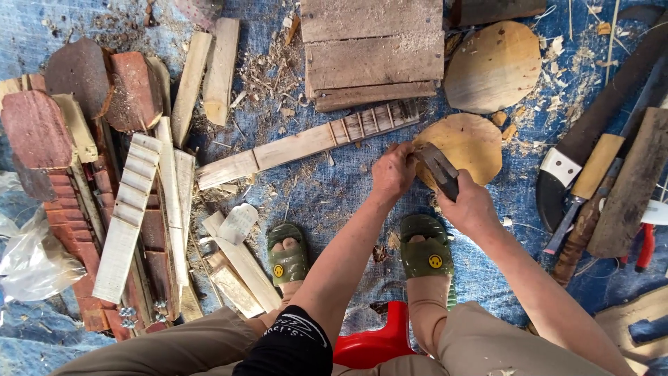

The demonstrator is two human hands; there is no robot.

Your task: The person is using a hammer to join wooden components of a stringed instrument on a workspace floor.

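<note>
Knees in tan trousers and a red plastic stool (pixel 372 345) sit closest to the lens, w/ two feet in green sandals (pixel 426 252) planted on the blue tarp (pixel 334 191) just beyond. Both forearms reach fwd over the sandals. Left hand (pixel 393 173) is clenched around the near edge of a rough round wooden disc (pixel 465 143), pinning it against the tarp. Right hand (pixel 472 205) is wrapped tight around the handle end of a dark flat-bladed tool (pixel 438 169), blade laid against the disc's left rim, touching the wood right beside the left fingers. Second, larger round disc (pixel 492 66) lies just behind the first, apart from it. Long pale notched slat (pixel 306 143) runs diagonally to the left of the hands, near the left knuckles but not touching. Grey plank stack (pixel 372 52) sits behind the slat. Far left: pile of reddish shaped wood pcs and pale strips (pixel 83 174). Far right: big knife w/ dark blade (pixel 591 132), wood handles and red-handled pliers (pixel 645 245). Shavings and chips are scattered all over the tarp.
</note>
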